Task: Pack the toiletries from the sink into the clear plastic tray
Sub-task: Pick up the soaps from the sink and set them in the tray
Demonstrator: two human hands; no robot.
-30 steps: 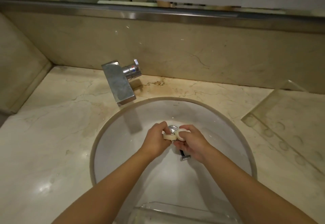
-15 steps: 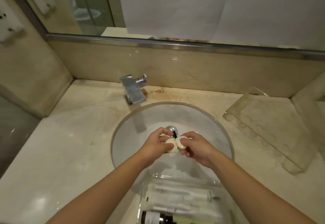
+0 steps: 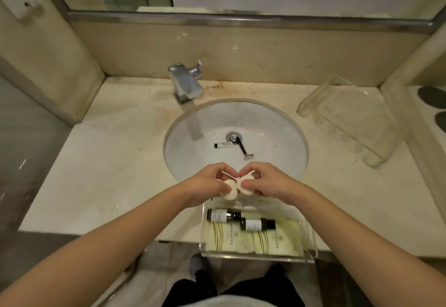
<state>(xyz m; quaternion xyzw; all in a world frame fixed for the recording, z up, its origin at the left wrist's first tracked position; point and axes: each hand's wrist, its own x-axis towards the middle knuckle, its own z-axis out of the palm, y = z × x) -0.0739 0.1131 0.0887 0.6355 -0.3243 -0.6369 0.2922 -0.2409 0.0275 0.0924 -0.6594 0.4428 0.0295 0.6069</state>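
Note:
My left hand (image 3: 209,185) grips a round cream wrapped soap (image 3: 229,192) and my right hand (image 3: 266,182) grips a second wrapped soap (image 3: 246,189). Both soaps hang side by side just above the far edge of the clear plastic tray (image 3: 309,244), over the near rim of the white sink (image 3: 193,123). Inside the tray lie two dark bottles (image 3: 257,224) with white labels on top of pale green sachets (image 3: 231,239). In the sink bowl, beside the drain, rest a small white tube with a black cap (image 3: 223,145) and a black-handled razor (image 3: 243,150).
A chrome faucet (image 3: 185,84) stands behind the sink. A second clear plastic tray (image 3: 350,116) sits on the marble counter at the right. A mirror runs along the back wall. The tray with the bottles overhangs the counter's front edge.
Both hands lifted the two soaps out of the sink bowl and drew them back toward me, over the tray's far edge. The view pulled back, showing the tube and razor left by the drain.

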